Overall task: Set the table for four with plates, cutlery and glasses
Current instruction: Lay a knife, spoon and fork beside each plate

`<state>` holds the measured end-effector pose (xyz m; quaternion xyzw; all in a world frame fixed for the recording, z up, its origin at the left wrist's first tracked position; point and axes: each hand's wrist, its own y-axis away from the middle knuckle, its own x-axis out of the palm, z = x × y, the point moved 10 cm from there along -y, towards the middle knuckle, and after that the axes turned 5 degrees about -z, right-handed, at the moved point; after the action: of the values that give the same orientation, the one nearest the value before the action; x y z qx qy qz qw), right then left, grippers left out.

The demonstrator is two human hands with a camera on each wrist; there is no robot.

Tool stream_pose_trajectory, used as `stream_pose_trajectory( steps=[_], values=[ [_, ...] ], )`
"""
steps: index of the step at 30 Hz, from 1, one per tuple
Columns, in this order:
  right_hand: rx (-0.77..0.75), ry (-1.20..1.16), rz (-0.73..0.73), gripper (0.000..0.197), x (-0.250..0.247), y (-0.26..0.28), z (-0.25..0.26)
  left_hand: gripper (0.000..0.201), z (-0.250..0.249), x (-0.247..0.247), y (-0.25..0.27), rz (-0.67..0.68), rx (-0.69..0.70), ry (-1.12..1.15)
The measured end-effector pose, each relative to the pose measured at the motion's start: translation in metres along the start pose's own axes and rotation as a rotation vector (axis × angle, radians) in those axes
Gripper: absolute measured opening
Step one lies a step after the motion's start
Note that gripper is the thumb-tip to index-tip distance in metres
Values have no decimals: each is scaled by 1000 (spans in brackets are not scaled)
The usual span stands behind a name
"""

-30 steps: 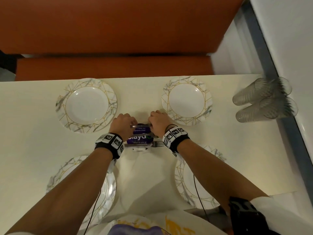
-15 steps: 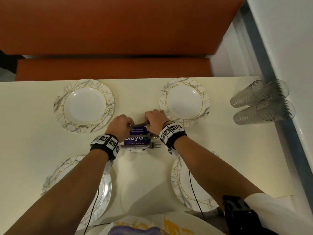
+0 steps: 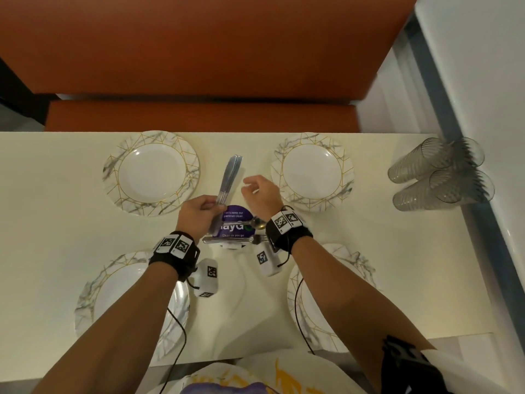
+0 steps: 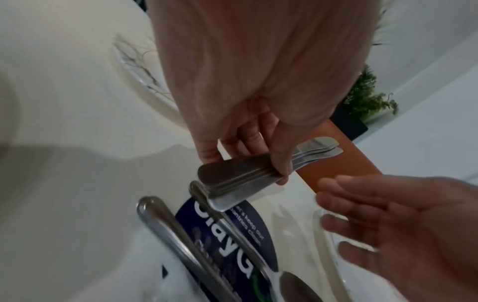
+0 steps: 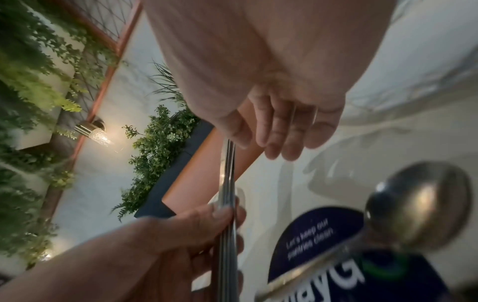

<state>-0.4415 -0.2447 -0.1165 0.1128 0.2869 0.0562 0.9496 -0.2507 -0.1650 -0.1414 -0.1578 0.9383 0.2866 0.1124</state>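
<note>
My left hand [image 3: 203, 210] grips a bundle of several steel knives [image 3: 230, 176] by the handles, with the blades pointing toward the far edge of the table. In the left wrist view the thumb and fingers clamp the knives [image 4: 243, 177]. My right hand [image 3: 260, 189] hovers just right of the blades, fingers relaxed, holding nothing; its fingers [image 5: 279, 132] are apart from the knives [image 5: 227, 204]. A spoon [image 3: 255, 223] and a fork [image 3: 257, 239] lie across a purple sign [image 3: 234, 214]. Four marbled plates sit at far left [image 3: 152, 173], far right [image 3: 312, 172], near left [image 3: 99, 294] and near right [image 3: 349, 268].
Several clear glasses [image 3: 437, 177] lie on their sides in stacks at the table's right end, beside the wall. An orange bench [image 3: 199, 118] runs along the far side of the cream table [image 3: 56, 223]. Cables trail from both wristbands over the near plates.
Both hands were down on the cutlery pile over the purple sign. Now the left hand has raised the knives clear of it, and the right hand has let go and lifted away.
</note>
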Motion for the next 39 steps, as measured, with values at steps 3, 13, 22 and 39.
stream_pose_trajectory(
  steps=[3, 13, 22, 39],
  values=[
    [-3, 15, 91, 24, 24, 18, -1, 11, 6, 5, 16, -1, -28, 93],
    [1, 71, 35, 13, 41, 67, 15, 15, 29, -22, 52, -3, -2, 154],
    [94, -76, 70, 16, 62, 131, -1, 14, 76, -80, 88, -62, -75, 282],
    [264, 302, 145, 15, 107, 228, -68, 19, 126, -126, 138, -73, -38, 260]
  ],
)
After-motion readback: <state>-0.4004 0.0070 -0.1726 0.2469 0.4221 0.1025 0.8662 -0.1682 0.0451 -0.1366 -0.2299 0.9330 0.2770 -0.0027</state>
